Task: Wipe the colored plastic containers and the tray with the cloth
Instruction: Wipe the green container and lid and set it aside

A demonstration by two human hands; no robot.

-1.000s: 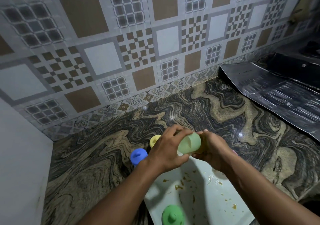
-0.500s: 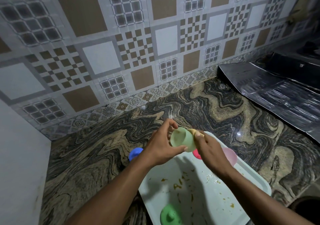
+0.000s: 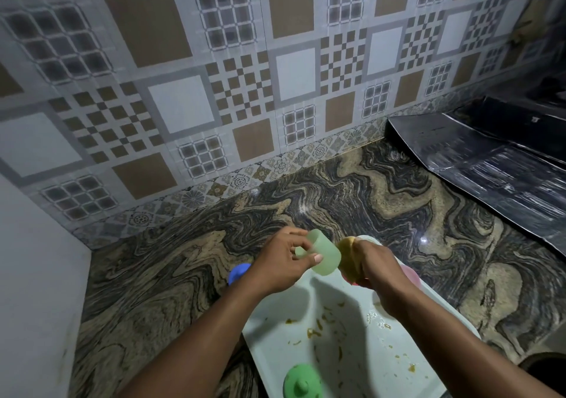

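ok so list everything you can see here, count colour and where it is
container: 1, pale green, held above the tray's far end
cloth: 1, yellow, next to the container
tray: 1, white, on the counter
green knobbed piece: 1, green, near end of the tray
blue piece: 1, blue, on the counter left of the tray, partly hidden
pink piece: 1, pink, far right of the tray, mostly hidden
food scraps: many, yellow-brown, scattered on the tray
counter: 1, black and tan swirls
tiled wall: 1, grey, brown and white, behind the counter
sheet: 1, dark and shiny, far right
left hand: 1, pinches the container
right hand: 1, grips the cloth
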